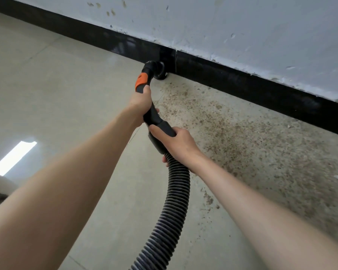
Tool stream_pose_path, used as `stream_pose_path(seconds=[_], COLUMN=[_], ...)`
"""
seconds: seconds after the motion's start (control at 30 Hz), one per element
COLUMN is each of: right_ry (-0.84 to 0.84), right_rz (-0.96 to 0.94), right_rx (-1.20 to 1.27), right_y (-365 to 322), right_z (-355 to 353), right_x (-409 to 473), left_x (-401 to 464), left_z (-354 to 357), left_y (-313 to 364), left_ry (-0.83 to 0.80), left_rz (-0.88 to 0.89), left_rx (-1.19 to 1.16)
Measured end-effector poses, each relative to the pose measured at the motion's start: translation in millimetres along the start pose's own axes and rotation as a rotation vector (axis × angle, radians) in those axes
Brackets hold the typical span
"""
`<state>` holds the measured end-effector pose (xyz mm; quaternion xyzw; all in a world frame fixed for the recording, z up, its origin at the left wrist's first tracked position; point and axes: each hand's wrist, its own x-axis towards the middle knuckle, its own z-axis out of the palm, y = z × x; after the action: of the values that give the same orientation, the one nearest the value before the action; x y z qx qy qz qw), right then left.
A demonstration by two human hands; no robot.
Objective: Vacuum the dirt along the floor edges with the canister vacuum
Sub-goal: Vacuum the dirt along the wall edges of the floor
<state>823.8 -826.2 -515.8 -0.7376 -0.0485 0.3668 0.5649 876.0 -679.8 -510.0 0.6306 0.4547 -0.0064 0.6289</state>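
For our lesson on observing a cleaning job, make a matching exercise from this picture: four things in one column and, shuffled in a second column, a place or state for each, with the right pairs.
Column one
1. left hand
2. right hand
3. nozzle
4. dirt

Column two
A. scattered on the floor to the right of the hose
B. grips the handle just below the orange part
C. set against the black skirting board
D. grips the cuff where the ribbed hose begins

Pairs: 1-B, 2-D, 3-C, 4-A
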Motion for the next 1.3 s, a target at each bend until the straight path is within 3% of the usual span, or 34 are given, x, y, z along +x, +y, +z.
stream_pose_path(seconds=[0.77, 0.93, 1.3], right_ry=[0.225, 0.222, 0.068], right_rz=[0.041, 0.040, -0.038], right_rx=[0.038, 0.093, -0.040], right_y=[54.4, 46.8, -18.6], right_z=[-77.6, -54.5, 26.2], right_x=[-116.1, -104.3, -13.7], left_x=[-107.9, -98.3, -1.7], left_z=[98.4, 80.0, -28.5], left_y=[-42.6, -36.5, 1.2], left_ry=[-0.198, -0.213, 0.049], left_rz=[-0.003, 0.027, 0.073], left_rx=[0.143, 0.135, -0.010])
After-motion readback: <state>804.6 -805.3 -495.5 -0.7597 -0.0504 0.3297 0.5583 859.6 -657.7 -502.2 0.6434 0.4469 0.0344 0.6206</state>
